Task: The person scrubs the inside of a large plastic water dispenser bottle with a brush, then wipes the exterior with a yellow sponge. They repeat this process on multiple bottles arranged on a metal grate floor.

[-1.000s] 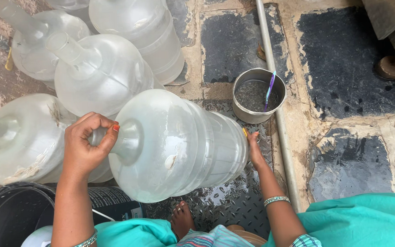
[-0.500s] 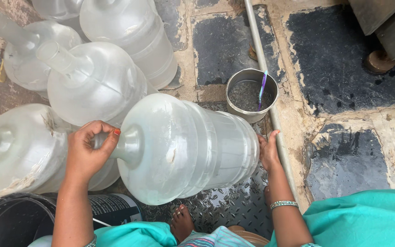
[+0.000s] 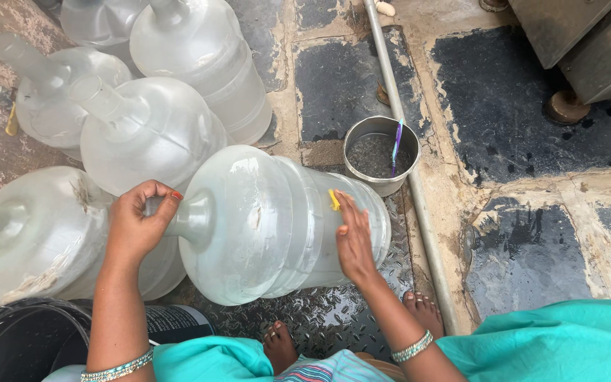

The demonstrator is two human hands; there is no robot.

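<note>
Water jug [image 3: 277,226] on side; left hand [image 3: 139,223] clamped on neck, right hand [image 3: 353,240] flat on body.

I see a big clear, frosted-white plastic water jug [image 3: 277,223], my left hand [image 3: 138,223] with red-painted nails on its neck. Under my right hand [image 3: 355,244] shows a small yellow scrubbing piece [image 3: 334,200]. A purple toothbrush [image 3: 396,145] stands in the grey round steel pot [image 3: 382,153]. My teal cloth garment [image 3: 553,343] is plain.
</note>
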